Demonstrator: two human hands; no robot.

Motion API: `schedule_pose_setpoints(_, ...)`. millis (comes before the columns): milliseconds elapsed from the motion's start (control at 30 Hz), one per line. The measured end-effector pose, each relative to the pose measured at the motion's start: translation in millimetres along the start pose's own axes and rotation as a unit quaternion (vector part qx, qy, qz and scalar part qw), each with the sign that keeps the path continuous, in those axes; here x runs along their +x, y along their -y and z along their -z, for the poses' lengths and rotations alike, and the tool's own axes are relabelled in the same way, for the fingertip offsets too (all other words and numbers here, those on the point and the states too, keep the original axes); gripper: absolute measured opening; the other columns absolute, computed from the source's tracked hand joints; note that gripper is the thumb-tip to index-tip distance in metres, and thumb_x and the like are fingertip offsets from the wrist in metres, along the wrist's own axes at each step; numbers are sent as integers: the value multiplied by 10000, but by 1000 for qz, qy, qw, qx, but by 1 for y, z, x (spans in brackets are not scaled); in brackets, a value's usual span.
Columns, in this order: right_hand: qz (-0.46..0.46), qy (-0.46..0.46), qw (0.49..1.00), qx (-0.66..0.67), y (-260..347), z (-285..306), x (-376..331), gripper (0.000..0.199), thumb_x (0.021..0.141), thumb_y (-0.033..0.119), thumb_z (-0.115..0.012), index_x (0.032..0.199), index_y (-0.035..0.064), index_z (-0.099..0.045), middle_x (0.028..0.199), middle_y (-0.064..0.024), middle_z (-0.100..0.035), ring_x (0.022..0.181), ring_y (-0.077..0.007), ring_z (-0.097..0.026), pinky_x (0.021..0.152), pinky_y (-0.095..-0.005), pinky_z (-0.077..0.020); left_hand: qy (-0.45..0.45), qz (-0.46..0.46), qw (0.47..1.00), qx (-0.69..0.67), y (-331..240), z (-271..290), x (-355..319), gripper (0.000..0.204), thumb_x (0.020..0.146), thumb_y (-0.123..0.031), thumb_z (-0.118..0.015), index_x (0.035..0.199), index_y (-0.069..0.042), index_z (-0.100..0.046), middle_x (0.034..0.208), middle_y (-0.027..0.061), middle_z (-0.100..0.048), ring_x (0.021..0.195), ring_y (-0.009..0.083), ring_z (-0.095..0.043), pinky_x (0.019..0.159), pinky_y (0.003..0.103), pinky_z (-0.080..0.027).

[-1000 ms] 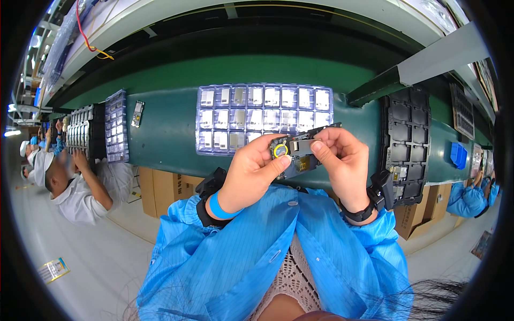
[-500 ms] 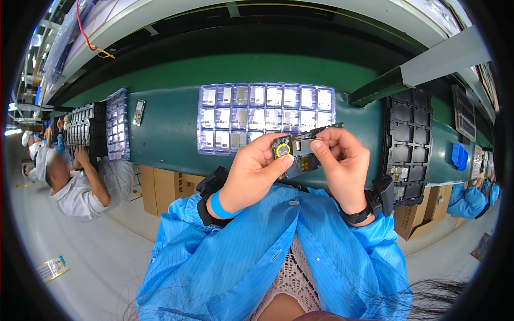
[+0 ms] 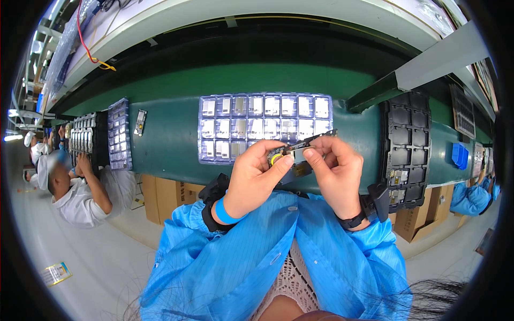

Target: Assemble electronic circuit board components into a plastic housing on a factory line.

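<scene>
In front of my body, both hands hold a small dark circuit board [image 3: 301, 170] with a yellow-ringed round part [image 3: 276, 159] at its left end. My left hand [image 3: 251, 174] pinches that end, thumb on top. Closed on the right end is my right hand [image 3: 341, 168], its thumb against a silver metal piece [image 3: 297, 155] on the board. A thin dark strip sticks out past the right fingertips. Fingers hide parts of the board. Just beyond the hands lies a clear plastic tray [image 3: 200, 128] with silver rectangular parts in its compartments.
A black compartment tray [image 3: 407, 126] lies to the right, near a blue bin [image 3: 459, 155]. At left are a loose board [image 3: 140, 122], another clear tray [image 3: 119, 134] and black trays [image 3: 96, 155] beside a person in white [image 3: 88, 198]. A post [image 3: 375, 93] rises at far right.
The board has tilted in my hands, so less of its face shows. My right thumb has shifted slightly left and down over the silver piece. The whole view has shifted slightly.
</scene>
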State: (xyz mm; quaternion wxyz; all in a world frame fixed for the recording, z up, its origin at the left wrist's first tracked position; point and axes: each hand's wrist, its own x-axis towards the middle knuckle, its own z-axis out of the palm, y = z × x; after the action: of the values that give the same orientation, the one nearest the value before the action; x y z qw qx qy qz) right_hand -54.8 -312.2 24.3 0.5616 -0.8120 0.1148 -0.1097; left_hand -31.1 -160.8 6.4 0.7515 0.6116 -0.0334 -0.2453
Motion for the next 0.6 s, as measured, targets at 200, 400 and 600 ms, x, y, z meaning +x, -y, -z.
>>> schedule_pose_setpoints(200, 60, -42, 997, -21, -1, -2, -2, 122, 664, 55, -680, 739, 2, -599, 603, -65, -568, 465, -104, -486, 414, -229, -378, -52, -65, 997, 3, 1, -8, 0, 179, 814, -49, -553, 960, 41, -501, 794, 27, -556, 674, 35, -484, 547, 172, -402)
schedule_pose_setpoints(400, 194, -68, 970, -134, -3, 3, 3, 127, 635, 42, -691, 730, 26, -607, 647, -51, -543, 583, -138, -525, 485, -235, -423, -55, -61, 997, 6, 0, -9, 2, 177, 815, -40, -549, 960, 44, -494, 793, 29, -551, 691, 37, -482, 564, 172, -404)
schedule_pose_setpoints(600, 97, -85, 992, 14, -4, -4, 0, 170, 605, 0, -706, 723, 0, -584, 757, -56, -446, 601, -135, -542, 499, -238, -444, -46, -62, 997, -8, -4, -11, 3, 178, 818, -44, -547, 965, 38, -489, 801, 29, -543, 699, 41, -482, 579, 174, -406)
